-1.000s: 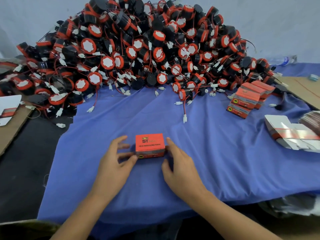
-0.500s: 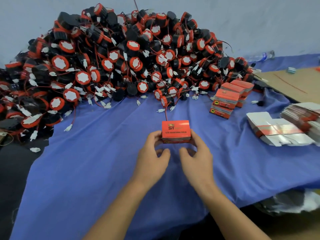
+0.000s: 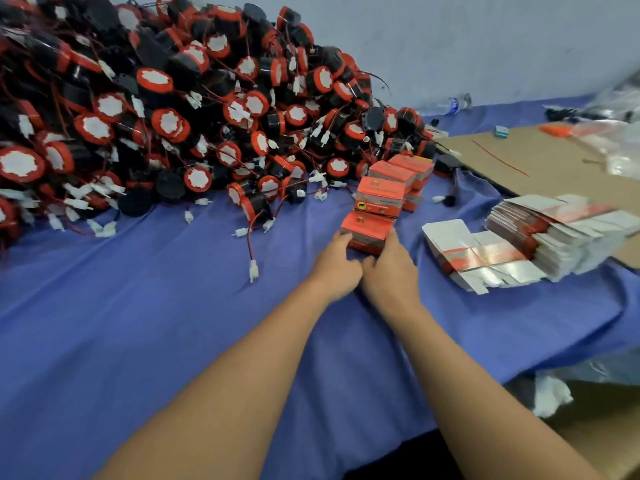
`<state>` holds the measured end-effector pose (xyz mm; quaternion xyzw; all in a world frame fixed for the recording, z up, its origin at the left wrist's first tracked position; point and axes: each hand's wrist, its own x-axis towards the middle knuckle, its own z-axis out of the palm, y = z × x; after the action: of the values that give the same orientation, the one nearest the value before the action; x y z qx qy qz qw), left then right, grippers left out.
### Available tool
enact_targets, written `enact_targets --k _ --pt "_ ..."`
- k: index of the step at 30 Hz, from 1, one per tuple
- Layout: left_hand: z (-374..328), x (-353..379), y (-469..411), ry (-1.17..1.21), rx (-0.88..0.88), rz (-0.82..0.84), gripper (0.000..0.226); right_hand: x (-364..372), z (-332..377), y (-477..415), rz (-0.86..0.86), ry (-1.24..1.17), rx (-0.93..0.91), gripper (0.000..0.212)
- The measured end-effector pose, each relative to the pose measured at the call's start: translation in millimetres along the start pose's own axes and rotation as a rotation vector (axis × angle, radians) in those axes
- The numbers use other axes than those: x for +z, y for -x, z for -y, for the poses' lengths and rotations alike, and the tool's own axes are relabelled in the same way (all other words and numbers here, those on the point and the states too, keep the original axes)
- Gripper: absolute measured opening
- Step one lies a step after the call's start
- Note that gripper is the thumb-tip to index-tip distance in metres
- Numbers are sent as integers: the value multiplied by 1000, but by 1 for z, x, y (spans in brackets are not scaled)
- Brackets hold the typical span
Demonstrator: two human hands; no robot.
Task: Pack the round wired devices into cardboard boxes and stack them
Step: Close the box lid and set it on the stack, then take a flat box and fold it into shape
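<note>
I see one closed orange box (image 3: 367,230) centre-right of frame, gripped between left hand (image 3: 336,266) and right hand (image 3: 391,271), just in front of the stacked boxes (image 3: 382,195). Round black-and-orange devices (image 3: 173,116) with red wires and white plugs are heaped upper left. Flat unfolded boxes (image 3: 540,237) are piled at right.

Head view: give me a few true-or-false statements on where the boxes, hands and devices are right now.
1. Both the left hand and the right hand grip the small red cardboard box. True.
2. That box is close to the stack of closed red boxes. True.
3. The flat unfolded box blanks lie left of the hands. False: they lie to the right, on the blue cloth.
4. The heap of round black-and-red wired devices lies right of the stack. False: it lies to the left.
</note>
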<state>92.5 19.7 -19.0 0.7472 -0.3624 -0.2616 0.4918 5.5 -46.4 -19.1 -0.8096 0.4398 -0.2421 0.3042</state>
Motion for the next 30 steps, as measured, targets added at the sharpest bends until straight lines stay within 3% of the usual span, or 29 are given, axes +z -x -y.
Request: enact_targets --k 3,6,14,19,23,30 --pt "2 1 -11 -5 -42 18 68 10 -9 -2 -7 168 -59 42" --pt "7 3 -16 -41 -54 7 71 14 -11 -2 -22 166 -74 36" --pt "6 12 -8 -261 56 -33 42 12 -12 -1 -32 161 -110 31" --pt "1 22 8 -181 95 -136 42 7 -11 5 -59 2 -152 43" --pt "-23 37 19 2 159 -195 36 -15 -16 14 -225 -89 -124 45" --pt "-88 91 20 73 333 -75 31 -86 -41 10 -499 -51 -31 38"
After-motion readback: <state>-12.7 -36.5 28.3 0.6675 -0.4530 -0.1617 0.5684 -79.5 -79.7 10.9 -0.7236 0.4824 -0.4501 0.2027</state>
